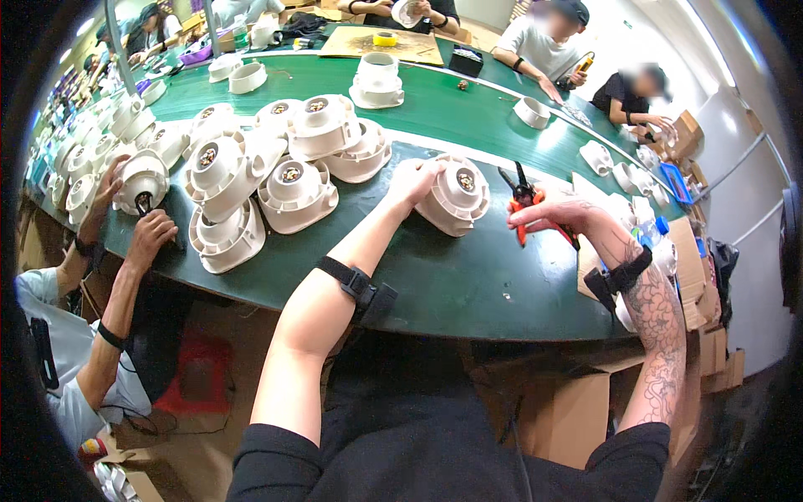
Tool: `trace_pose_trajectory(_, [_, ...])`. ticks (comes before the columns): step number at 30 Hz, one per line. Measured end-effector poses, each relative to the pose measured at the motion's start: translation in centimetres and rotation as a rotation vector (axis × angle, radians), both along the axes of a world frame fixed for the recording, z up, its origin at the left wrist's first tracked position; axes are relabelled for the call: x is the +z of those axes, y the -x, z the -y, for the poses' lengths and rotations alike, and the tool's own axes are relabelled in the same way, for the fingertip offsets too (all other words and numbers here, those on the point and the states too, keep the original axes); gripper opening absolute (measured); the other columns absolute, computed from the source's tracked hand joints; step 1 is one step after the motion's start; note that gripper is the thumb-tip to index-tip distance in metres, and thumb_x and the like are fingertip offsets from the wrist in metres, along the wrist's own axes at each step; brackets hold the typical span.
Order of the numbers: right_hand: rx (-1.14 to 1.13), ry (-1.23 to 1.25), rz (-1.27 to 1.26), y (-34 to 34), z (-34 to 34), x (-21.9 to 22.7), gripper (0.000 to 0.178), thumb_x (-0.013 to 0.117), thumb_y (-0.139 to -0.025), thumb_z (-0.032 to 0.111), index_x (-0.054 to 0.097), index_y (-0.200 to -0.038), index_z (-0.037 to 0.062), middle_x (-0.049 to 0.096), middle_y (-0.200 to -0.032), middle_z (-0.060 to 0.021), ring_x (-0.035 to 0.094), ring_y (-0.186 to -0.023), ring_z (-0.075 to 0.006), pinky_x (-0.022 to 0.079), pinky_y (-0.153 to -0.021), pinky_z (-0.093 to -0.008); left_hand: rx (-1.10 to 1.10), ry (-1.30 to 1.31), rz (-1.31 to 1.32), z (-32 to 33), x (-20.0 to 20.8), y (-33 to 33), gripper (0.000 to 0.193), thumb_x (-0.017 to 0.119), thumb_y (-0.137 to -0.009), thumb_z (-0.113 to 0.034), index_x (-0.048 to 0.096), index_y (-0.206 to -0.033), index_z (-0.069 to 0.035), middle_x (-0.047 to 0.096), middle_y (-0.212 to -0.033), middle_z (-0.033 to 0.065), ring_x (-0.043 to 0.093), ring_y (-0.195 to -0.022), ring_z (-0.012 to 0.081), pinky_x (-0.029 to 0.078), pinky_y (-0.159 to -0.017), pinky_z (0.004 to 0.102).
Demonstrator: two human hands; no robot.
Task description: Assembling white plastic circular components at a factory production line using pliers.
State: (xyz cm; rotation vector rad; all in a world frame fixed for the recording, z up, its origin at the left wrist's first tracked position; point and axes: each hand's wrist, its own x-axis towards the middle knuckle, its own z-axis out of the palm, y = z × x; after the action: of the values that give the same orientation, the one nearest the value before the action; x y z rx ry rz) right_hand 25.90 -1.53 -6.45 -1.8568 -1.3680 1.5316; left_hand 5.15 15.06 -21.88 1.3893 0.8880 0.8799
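Observation:
My left hand (414,182) is closed on the left side of a white plastic housing (452,216) that rests near the middle of the green table. Copper-coloured parts show in the housing's round centre. To the right, my right hand (559,215) reaches over orange-handled pliers (525,197) with its fingers stretched out. The pliers' dark jaws point away from me. The hand partly covers the handles; whether it touches them is unclear.
White housings (293,188) are piled left of my left hand. Beside them, a co-worker's hand (153,234) works a dark tool at another housing (140,180). A conveyor belt (460,100) runs behind; cardboard (585,255) and bottles (648,224) stand at right.

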Motion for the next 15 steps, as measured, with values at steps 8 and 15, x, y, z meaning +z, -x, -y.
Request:
trace_pose_trajectory(8, [0.314, -0.117, 0.846, -1.0, 2.3, -1.3, 0.054, 0.089, -0.061, 0.037, 0.071, -0.095, -0.0003, 0.071, -0.079, -0.0099, 0.068, -0.078, -0.0201, 0.053, -0.075, -0.0298, 0.031, -0.017, -0.068, 0.1, -0.3, -0.1, 0.045, 0.065, -0.082, -0.043, 0.074, -0.083, 0.001, 0.072, -0.080, 0.0130, 0.067, -0.078, 0.0196, 0.051, -0.076, 0.0337])
trace_pose_trajectory(15, [0.262, -0.156, 0.928, -5.7, 4.0, -0.7, 0.049, 0.089, -0.062, 0.038, 0.070, -0.091, 0.0025, 0.063, -0.074, -0.0039, 0.063, -0.073, -0.0147, 0.049, -0.070, -0.0282, -0.003, 0.062, -0.027, 0.7, 1.1, -0.3, 0.049, 0.065, -0.078, -0.042, 0.072, -0.087, 0.006, 0.072, -0.087, 0.0171, 0.068, -0.085, 0.0218, 0.052, -0.079, 0.0326])
